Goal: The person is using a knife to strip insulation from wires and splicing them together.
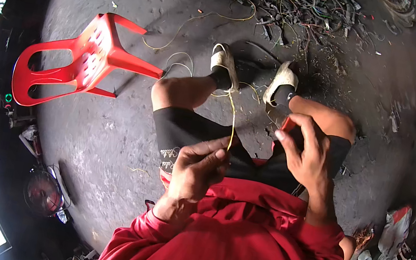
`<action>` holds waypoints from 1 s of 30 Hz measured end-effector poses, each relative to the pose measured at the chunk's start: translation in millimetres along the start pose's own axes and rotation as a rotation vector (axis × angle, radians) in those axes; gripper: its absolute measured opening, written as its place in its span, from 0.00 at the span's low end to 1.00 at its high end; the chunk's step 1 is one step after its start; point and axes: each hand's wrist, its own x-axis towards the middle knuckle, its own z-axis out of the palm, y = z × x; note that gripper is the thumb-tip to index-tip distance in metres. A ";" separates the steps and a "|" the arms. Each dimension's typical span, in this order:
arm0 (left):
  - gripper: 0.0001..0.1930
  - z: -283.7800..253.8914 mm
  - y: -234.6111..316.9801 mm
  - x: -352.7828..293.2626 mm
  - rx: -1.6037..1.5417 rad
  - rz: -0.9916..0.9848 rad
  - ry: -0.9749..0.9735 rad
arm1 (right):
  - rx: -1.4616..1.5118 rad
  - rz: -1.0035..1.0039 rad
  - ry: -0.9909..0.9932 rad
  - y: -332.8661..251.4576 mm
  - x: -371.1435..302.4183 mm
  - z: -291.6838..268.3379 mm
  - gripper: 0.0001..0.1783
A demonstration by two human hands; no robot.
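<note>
"Right of the red chair (pixel 99 58), what step is being done?"

"Wire work, probably: yellow wire (pixel 234 119) is pinched between thumb and fingers of the left hand (pixel 197 168), its visible length led forward from the grip. Farther from the chair, a small red piece (pixel 288 124) is held by the right hand (pixel 309 154)."

"Next move?"

"Red piece should probably be brought chairward, to the wire; the two are apart now."

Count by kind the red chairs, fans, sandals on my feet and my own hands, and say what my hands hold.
Red chair: 1
Fan: 1
Sandals on your feet: 2
Hands: 2, left hand holding yellow wire, right hand holding a small red object
Total: 6
</note>
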 end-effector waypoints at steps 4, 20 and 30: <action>0.12 1.1 -0.5 6.4 -0.020 0.038 0.027 | 0.114 -0.230 -0.118 -21.4 -3.1 8.6 0.14; 0.10 4.3 6.1 0.2 -0.021 0.052 -0.016 | -0.029 -0.279 -0.003 -25.2 3.1 14.7 0.13; 0.12 4.1 6.7 -1.9 -0.017 0.049 -0.054 | 0.158 -0.113 -0.181 -34.0 -1.3 -2.5 0.15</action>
